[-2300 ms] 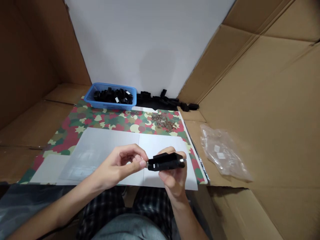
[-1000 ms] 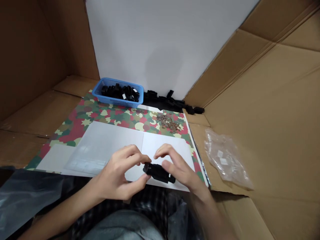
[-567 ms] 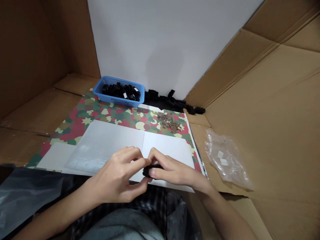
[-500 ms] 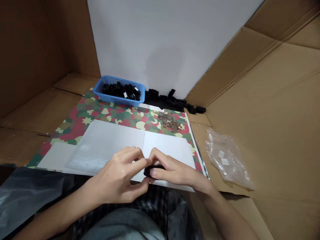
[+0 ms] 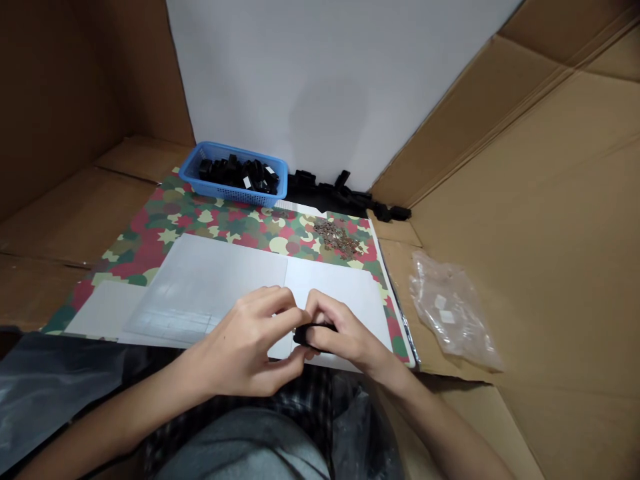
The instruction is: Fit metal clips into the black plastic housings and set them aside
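White panel (image 5: 340, 80) behind, brown cardboard walls (image 5: 555, 220) either side.

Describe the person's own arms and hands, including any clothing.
The left hand and right hand are ungloved, with no ring or watch visible. No sleeve shows on either forearm. A grey top and dark checked trousers are in view.

Your right hand (image 5: 345, 331) hides most of the black part (image 5: 301, 335); the bottom edge cuts off your forearms (image 5: 125, 413); the scattered brownish bits (image 5: 337, 239) are too small for you to identify.
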Demonstrator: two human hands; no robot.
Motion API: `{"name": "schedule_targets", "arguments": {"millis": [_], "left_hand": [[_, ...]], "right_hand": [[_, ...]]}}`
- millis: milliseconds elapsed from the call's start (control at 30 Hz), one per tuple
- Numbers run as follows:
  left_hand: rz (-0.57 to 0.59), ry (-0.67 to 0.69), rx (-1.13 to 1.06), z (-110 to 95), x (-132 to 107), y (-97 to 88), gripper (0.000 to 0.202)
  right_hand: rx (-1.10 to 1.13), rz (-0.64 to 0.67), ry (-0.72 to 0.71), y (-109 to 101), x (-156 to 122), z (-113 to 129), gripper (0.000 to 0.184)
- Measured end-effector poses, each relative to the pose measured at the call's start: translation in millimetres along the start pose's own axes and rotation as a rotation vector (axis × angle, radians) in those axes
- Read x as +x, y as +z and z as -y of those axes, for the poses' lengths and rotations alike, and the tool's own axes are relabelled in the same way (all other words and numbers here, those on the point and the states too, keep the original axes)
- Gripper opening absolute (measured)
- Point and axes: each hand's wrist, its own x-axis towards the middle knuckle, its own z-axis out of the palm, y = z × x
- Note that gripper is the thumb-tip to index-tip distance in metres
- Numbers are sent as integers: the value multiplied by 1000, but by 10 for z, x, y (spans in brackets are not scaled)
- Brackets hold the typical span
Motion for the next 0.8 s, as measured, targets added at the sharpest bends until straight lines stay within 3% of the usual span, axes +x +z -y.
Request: {"name": "schedule_targets", "arguments": {"millis": [67, 233, 367, 800], "left_hand": [[-18, -78, -85, 9, -4, 8, 17], [-83, -307, -369, -12, -3, 29, 11], [-118, -307, -411, -62, 2, 63, 6], [-174, -233, -297, -142, -51, 77, 9]], "right_hand": [[-64, -47, -83, -19, -9, -48, 14], [-418, -304, -468, -44, -57, -155, 10], [-561, -357, -645, -18, -91, -197, 18], [-626, -400, -647, 58, -148, -198, 19]]}}
